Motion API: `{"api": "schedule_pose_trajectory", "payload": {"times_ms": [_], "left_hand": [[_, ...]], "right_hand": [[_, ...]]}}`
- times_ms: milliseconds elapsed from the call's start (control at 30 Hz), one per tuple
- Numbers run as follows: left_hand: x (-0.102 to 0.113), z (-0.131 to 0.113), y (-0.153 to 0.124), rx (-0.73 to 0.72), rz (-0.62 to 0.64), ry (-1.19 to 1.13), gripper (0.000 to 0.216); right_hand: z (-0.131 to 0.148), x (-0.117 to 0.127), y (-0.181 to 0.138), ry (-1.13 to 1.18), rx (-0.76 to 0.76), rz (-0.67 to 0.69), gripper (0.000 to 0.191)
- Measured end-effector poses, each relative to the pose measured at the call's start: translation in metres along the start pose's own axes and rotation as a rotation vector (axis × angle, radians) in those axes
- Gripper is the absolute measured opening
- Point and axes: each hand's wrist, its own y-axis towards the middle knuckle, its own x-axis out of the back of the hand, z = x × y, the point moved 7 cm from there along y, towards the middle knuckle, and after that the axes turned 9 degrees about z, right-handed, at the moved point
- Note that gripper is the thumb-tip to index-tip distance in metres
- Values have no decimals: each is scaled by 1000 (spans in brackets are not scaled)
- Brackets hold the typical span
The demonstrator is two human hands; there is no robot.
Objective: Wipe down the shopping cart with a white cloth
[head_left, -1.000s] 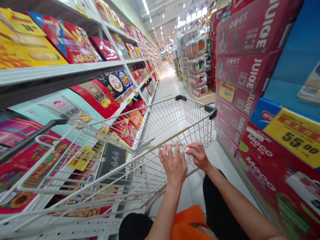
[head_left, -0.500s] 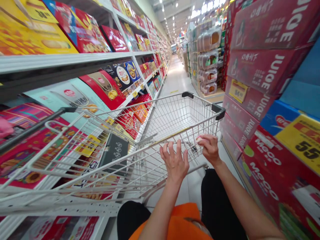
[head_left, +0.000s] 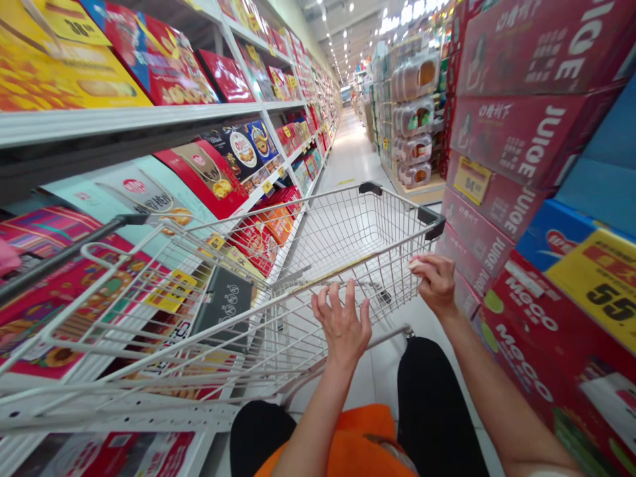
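A wire shopping cart [head_left: 348, 232] lies tipped on its side in a store aisle in front of me. My left hand [head_left: 342, 324] rests on the cart's wire side, its fingers spread and hooked over the wires. My right hand [head_left: 436, 281] is lifted just off the cart's right edge, fingers pinched on a small pale object [head_left: 413, 264] that I cannot make out.
Shelves of red and yellow gift boxes [head_left: 163, 66] line the left. Stacked red juice cartons [head_left: 517, 132] and a yellow price sign [head_left: 599, 281] crowd the right. The pale aisle floor [head_left: 352, 156] runs ahead, with a display of jars [head_left: 415, 119] beyond.
My right hand has moved right and up, away from my left hand, carrying the small pale object. My left hand has stayed on the cart wires.
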Motion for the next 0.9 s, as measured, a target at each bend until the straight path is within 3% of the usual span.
{"api": "schedule_pose_trajectory", "payload": {"times_ms": [100, 167, 300, 400, 600, 800, 900], "left_hand": [[-1, 0, 0, 6, -8, 0, 47], [-2, 1, 0, 10, -9, -5, 47], [-2, 1, 0, -1, -56, 1, 45], [-4, 1, 2, -21, -69, 23, 45], [-3, 0, 3, -24, -83, 28, 43], [-2, 1, 0, -27, -75, 14, 45], [-4, 1, 0, -25, -88, 12, 44]], "right_hand": [[-9, 7, 15, -59, -38, -114, 22], [-12, 1, 9, -64, -45, -121, 22], [-22, -15, -21, -36, -56, 1, 25], [-35, -12, -17, -39, -88, 71, 25], [-57, 12, 23, -89, -254, -157, 21], [-65, -12, -8, -8, -289, 28, 22], [-75, -8, -9, 13, -379, 7, 21]]}}
